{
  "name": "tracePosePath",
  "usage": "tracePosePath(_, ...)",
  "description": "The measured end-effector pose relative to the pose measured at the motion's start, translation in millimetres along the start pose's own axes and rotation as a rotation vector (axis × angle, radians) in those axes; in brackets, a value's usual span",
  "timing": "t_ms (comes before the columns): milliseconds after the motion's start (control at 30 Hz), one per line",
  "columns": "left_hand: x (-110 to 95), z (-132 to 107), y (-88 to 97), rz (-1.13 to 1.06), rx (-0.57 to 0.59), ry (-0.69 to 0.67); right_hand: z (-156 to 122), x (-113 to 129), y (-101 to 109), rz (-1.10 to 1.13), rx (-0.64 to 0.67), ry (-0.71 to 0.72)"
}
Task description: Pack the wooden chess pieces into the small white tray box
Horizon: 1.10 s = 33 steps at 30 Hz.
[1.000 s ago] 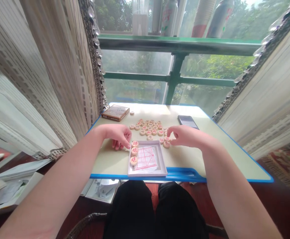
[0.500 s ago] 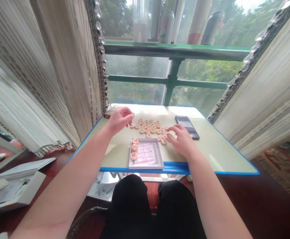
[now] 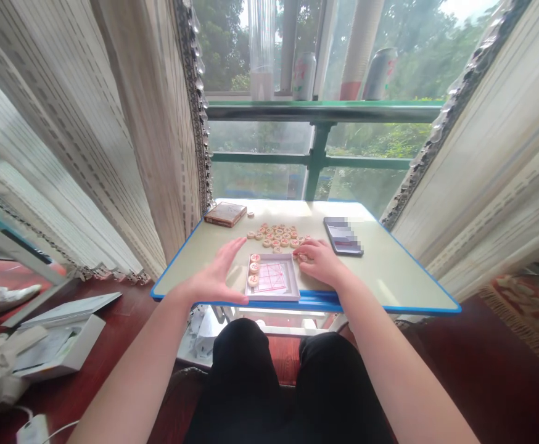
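Tray (image 3: pixel 272 296) between left hand (image 3: pixel 216 280) and right hand (image 3: pixel 319 263), discs (image 3: pixel 276 234) beyond

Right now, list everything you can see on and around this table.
Cream table with blue edge: one, under the window.
Shallow white tray with red-lined sheet: one, table's near edge.
Round wooden discs with red characters: three in the tray's left column; a loose heap behind the tray; one beside the box.
Flat brown box: one, far left corner.
Dark phone: one, right of the heap.
Drink cans: two, pale, window ledge.
Left hand: open, left of the tray.
Right hand: curled over discs at the tray's far right corner.
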<state>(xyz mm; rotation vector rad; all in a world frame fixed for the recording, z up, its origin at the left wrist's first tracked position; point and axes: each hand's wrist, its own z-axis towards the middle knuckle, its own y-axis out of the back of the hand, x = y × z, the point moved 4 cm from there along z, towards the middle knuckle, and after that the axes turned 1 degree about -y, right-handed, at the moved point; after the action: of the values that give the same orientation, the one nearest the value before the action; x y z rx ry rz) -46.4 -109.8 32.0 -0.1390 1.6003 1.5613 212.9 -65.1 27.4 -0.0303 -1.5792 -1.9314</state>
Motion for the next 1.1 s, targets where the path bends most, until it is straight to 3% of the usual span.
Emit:
tracePosePath(67,6,-3,-8.2,0.002,0.123,0.069,0,0,1,0.001,-0.002,-0.011)
tracePosePath(133,7,-1,-11.9,-0.025,0.161,0.083,0,-1,2,0.004,-0.01,-0.026)
tracePosePath(433,1,18,-22.0,-0.119,0.069,0.054,3,-22,4,0.04,-0.091,-0.21)
tracePosePath(600,-3,23,-24.4,-0.026,0.096,0.051,4,-27,6,-0.066,-0.139,-0.277)
tracePosePath(700,-2,31,-14.3,-0.039,0.134,0.027,5,-26,7,-0.094,-0.162,-0.302)
tracePosePath(767,2,38,-2.7,-0.162,0.139,-0.009,6,-25,6,-0.082,-0.179,-0.343)
tracePosePath(900,18,46,14.9,-0.329,0.031,-0.037,9,-28,4,-0.008,-0.237,-0.442)
tracePosePath(1000,27,39,3.0,-0.363,0.121,0.002,10,-28,5,0.037,-0.321,-0.428)
tracePosePath(1100,24,30,-9.9,-0.313,0.12,-0.041,7,-19,12,0.101,-0.432,-0.326)
